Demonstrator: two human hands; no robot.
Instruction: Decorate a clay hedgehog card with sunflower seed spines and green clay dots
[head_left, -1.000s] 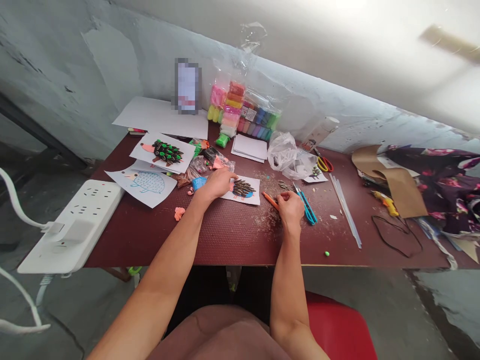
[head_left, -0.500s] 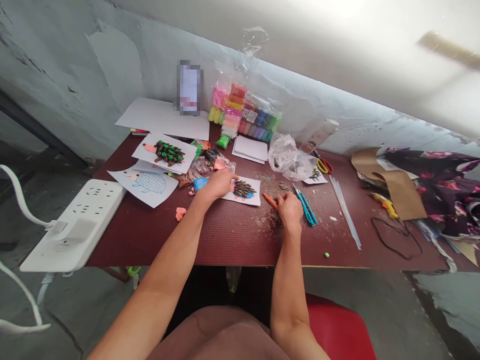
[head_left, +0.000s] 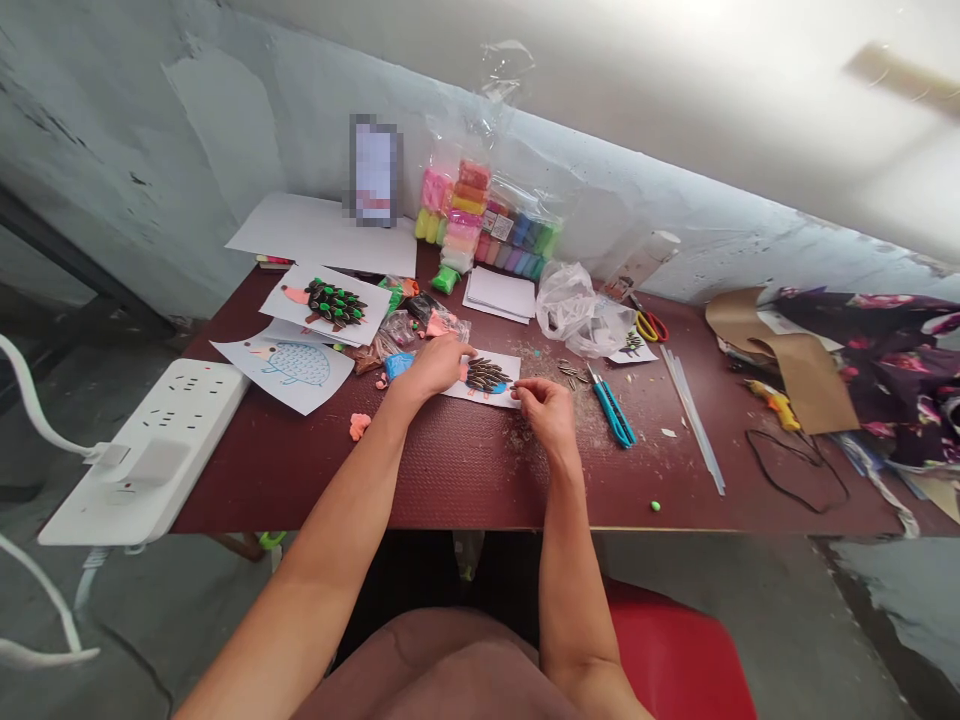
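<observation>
A small white card (head_left: 506, 400) bears a hedgehog figure (head_left: 487, 376) with a blue body and dark seeds as spines. My left hand (head_left: 437, 366) rests on the card's left part, its index finger stretched out toward the figure's head. At the card's right edge, my right hand (head_left: 546, 406) is pinched on a small dark seed (head_left: 513, 387) beside the blue body. Loose seeds (head_left: 573, 374) lie on the table behind my right hand, among crumbs.
On the brown table (head_left: 450, 480) are a teal cutter (head_left: 613, 408), clear sticks (head_left: 694, 420), scissors (head_left: 651, 326), a plastic bag (head_left: 566, 305), clay packs (head_left: 469, 215), a finished hedgehog card (head_left: 296, 300) and a blue hedgehog drawing (head_left: 289, 365). A power strip (head_left: 150, 440) stands left.
My right hand has moved left from the loose seeds to the card's right edge, with a seed between its fingertips. My left hand has stayed on the card.
</observation>
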